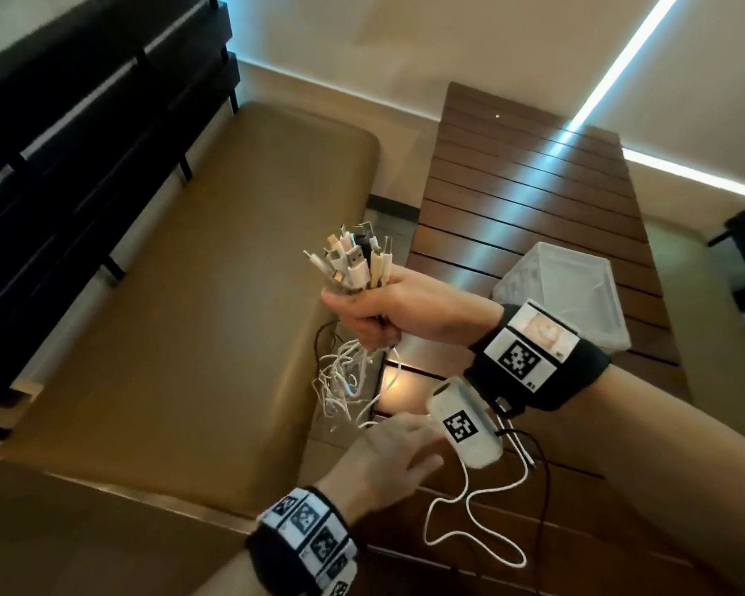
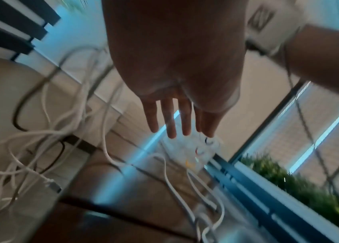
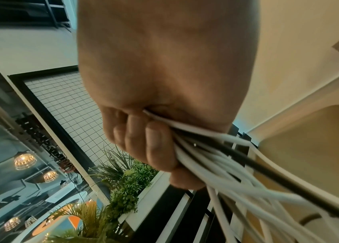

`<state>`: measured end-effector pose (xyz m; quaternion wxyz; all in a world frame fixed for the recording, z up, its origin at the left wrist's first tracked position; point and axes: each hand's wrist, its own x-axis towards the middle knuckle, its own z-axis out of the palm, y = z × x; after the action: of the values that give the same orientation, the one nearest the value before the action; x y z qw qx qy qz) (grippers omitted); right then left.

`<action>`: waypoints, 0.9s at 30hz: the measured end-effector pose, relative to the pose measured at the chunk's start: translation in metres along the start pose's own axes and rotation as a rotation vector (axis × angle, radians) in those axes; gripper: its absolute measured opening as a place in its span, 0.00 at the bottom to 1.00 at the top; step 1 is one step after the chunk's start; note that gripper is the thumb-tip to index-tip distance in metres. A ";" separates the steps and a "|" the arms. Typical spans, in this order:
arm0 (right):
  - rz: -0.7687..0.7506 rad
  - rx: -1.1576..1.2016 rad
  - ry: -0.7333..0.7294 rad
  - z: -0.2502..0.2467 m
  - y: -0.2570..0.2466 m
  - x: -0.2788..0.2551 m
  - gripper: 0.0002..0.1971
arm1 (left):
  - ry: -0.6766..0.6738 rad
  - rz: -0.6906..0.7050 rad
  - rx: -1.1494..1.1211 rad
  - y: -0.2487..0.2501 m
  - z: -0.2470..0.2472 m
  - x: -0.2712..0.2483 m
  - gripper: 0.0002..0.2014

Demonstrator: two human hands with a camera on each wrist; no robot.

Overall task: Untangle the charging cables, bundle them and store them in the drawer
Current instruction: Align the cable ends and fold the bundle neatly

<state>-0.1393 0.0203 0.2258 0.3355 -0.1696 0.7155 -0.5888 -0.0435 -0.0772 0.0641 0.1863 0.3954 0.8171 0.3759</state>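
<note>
Left hand [image 1: 388, 453] flat beneath gripped cables [image 1: 353, 268]

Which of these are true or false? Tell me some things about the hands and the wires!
1. The right hand grips a bunch of white and black charging cables. True.
2. The plug ends point down at the floor. False: the plugs stick up above the fist, and the loose ends dangle below.
3. The left hand holds a cable too. False: its fingers are straight and hold nothing.
4. A clear plastic box sits on the brown slatted wooden table. True.
5. Every cable is white. False: at least one is black.
</note>
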 end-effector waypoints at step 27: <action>-0.107 -0.114 0.502 -0.045 0.040 0.019 0.26 | -0.142 -0.536 0.346 -0.155 -0.026 -0.013 0.23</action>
<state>-0.1777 0.0512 0.1856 0.1059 -0.0741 0.7984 -0.5881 -0.1296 -0.1624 -0.0367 0.2653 0.2170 0.9288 0.1406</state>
